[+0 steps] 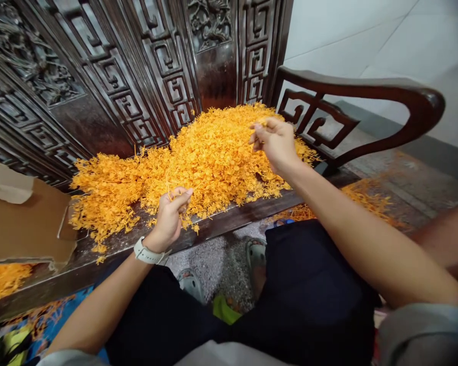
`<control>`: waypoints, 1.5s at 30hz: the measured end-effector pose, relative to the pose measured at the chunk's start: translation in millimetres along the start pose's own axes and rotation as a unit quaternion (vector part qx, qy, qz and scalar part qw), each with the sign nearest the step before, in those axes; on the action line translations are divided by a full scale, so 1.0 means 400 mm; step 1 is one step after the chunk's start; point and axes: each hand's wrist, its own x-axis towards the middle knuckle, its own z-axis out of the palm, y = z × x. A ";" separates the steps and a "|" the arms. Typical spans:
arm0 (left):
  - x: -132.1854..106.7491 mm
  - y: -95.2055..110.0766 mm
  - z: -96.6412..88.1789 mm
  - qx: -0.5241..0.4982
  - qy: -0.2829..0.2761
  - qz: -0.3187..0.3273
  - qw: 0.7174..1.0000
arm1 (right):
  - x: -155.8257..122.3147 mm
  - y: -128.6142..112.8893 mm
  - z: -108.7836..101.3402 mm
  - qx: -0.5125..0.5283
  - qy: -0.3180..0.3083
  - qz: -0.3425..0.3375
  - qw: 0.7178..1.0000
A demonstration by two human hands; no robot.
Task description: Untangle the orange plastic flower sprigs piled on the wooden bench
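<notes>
A large heap of small orange plastic flower-like pieces [217, 152] is spread over the seat of a dark wooden bench. My left hand [170, 216], with a pale watch strap at the wrist, is closed in a pinch at the heap's near edge. A thin orange bit shows at its fingertips. Over the right part of the heap, my right hand [277, 140] is closed too, thumb against fingers. Some orange shows by those fingertips, and its exact shape is too small to make out.
The bench has a carved back [217, 71] and a curved armrest [366, 86] at right. A cardboard box [23, 218] stands on the left, with more orange pieces [7, 279] beside it. Orange stems [370, 203] lie on the floor at right. Someone's bare limb [446, 234] appears at the right edge.
</notes>
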 end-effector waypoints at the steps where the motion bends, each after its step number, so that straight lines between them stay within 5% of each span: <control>1: 0.004 0.000 -0.003 -0.012 0.009 -0.001 1.000 | -0.016 -0.003 0.005 -0.002 -0.042 0.001 0.999; 7: 0.042 0.010 -0.003 -0.092 0.041 0.021 0.995 | -0.118 -0.040 0.063 0.056 -0.237 0.053 0.968; 13: 0.064 -0.001 0.031 -0.098 0.031 0.013 0.995 | -0.203 -0.058 0.130 0.131 -0.336 0.126 0.924; 22: 0.058 -0.002 0.061 -0.148 -0.021 0.027 0.988 | -0.297 -0.069 0.183 0.265 -0.321 0.300 0.858; 28: 0.056 0.005 0.063 -0.129 -0.029 0.014 0.991 | -0.306 -0.080 0.174 0.258 -0.298 0.330 0.858; 32: 0.051 0.011 0.068 -0.126 -0.004 0.022 0.992 | -0.302 -0.068 0.171 0.157 -0.353 0.246 0.889; 36: 0.037 0.010 0.071 -0.135 0.010 -0.024 0.991 | -0.307 -0.049 0.162 -0.084 -0.405 -0.016 0.910; 38: 0.047 0.009 0.061 -0.136 0.007 -0.049 0.989 | -0.334 -0.056 0.158 -0.192 -0.399 -0.171 0.880; 40: 0.076 0.013 0.036 -0.128 0.023 -0.062 0.990 | -0.377 -0.082 0.155 -0.213 -0.476 -0.304 0.797; 42: 0.116 0.023 0.003 -0.110 0.071 -0.048 0.990 | -0.415 -0.120 0.151 -0.161 -0.589 -0.368 0.701; 43: 0.134 0.029 -0.013 -0.099 0.088 -0.037 0.990 | -0.423 -0.139 0.148 -0.125 -0.629 -0.358 0.679; 44: 0.148 0.034 -0.027 -0.087 0.093 -0.025 0.992 | -0.420 -0.156 0.144 -0.086 -0.643 -0.315 0.693; 45: 0.156 0.038 -0.036 -0.076 0.083 -0.014 0.994 | -0.405 -0.168 0.138 -0.041 -0.625 -0.245 0.740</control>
